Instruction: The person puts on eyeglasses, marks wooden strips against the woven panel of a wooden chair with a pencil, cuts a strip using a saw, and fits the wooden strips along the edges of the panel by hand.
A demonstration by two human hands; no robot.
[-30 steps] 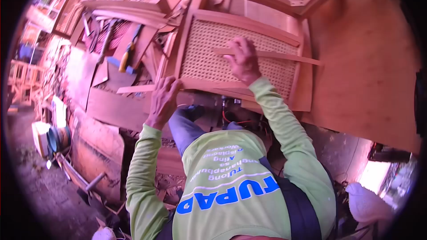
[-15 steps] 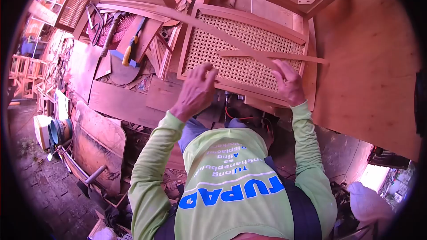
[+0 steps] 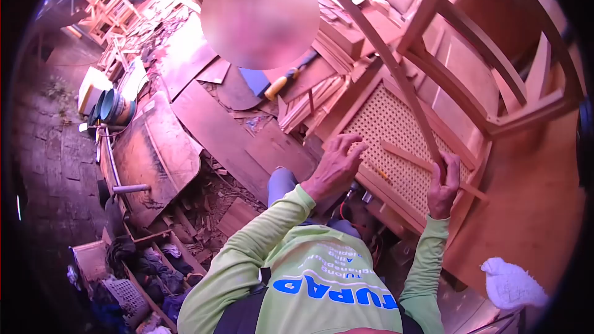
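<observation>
A long thin wood strip (image 3: 396, 65) slants up and away from my right hand (image 3: 444, 185), whose thumb and fingers are closed on its near end. Under it lies the chair seat (image 3: 396, 130), a woven cane panel in a wooden frame. A shorter strip (image 3: 405, 158) rests across the cane and passes beneath my right hand. At the seat's near left edge, my left hand (image 3: 337, 167) hovers with its fingers slightly curled and apart, holding nothing. A small yellow pencil-like piece (image 3: 378, 173) shows beside the seat's near rail.
The chair's curved wooden back (image 3: 489, 55) rises at the upper right. A yellow-handled tool (image 3: 281, 83) lies among wood pieces at the upper middle. Buckets (image 3: 117, 108) and a worn curved board (image 3: 161, 154) are at left. A crate (image 3: 90, 256) of cloths sits at the lower left.
The view has swung to the left. My right hand has taken hold of the long strip, which now points up and away. My left hand has let go of the strip it touched earlier.
</observation>
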